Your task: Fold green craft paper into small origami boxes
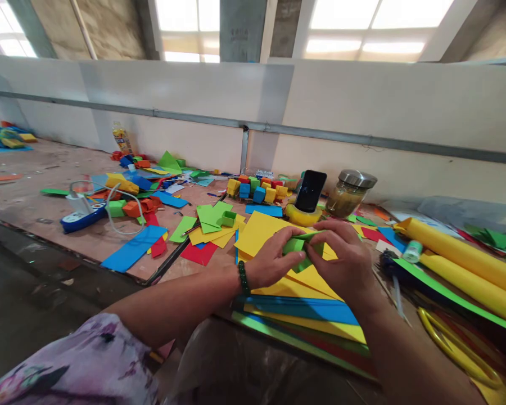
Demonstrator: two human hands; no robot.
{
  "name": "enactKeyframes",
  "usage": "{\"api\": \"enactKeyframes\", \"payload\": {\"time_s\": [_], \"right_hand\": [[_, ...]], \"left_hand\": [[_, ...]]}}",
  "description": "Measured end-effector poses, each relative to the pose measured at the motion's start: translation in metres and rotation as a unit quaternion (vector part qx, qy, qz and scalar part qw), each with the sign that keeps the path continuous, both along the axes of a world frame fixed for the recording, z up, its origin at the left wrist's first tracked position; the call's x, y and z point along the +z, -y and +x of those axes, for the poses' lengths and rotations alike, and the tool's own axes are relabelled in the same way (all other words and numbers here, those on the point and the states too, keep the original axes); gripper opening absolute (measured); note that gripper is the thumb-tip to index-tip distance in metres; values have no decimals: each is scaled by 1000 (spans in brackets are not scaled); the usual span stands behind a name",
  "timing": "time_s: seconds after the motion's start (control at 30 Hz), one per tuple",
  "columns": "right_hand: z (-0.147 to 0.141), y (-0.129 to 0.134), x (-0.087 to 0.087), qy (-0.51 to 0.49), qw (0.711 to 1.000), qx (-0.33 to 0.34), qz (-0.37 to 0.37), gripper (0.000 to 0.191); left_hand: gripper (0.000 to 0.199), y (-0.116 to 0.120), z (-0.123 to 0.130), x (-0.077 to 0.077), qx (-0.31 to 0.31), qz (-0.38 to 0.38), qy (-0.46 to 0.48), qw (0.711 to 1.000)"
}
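Observation:
Between my two hands is a piece of folded green paper point(296, 247), bent into a partly boxy shape. My left hand point(274, 256) grips its left side, thumb in front and fingers behind. The fingers of my right hand point(341, 253) pinch its right side and upper edge. Both hands are above a stack of yellow paper sheets point(261, 230), with blue paper point(295, 308) and other colours lower in the pile. Left of the stack, a small open green paper box point(227, 218) rests on loose green paper point(211, 216).
Several small coloured paper boxes point(259, 194) stand together at the back. A phone point(311, 190) leans on a yellow tape roll point(302, 215) beside a lidded glass jar point(349, 194). Rolled yellow sheets point(468, 256) and yellow-handled scissors point(455, 349) lie right; a blue-white power strip point(83, 218) lies left.

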State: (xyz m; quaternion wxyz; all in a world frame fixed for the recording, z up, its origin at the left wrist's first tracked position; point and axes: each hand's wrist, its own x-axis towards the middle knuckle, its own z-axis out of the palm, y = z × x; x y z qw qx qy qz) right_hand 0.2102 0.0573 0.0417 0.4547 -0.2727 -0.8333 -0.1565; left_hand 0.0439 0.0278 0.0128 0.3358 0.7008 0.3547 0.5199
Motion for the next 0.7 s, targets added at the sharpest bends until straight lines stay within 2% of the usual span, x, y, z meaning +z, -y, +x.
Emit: {"api": "enactKeyframes", "payload": {"time_s": [0.17,0.27,0.33,0.4,0.5,0.7], "right_hand": [[-3,-1,-6,93,995,-33,8,12],[-6,-2,-12,133,991,-32,-11,13],[-8,-3,-16,122,991,-8,-56,12],[-9,-4,-19,77,991,18,-105,12],[-8,-7,-20,9,988,34,-150,28],[-11,-6,-23,28,980,52,-189,38]], "left_hand": [[30,-10,-3,-7,89,57,-127,986],[23,-14,-5,-13,103,42,-162,980],[23,-16,-6,-14,99,18,-178,979],[24,-18,-7,-14,96,-14,-179,979],[25,-23,-9,-15,90,-53,-154,983],[26,-31,-9,-22,62,-116,-108,985]]}}
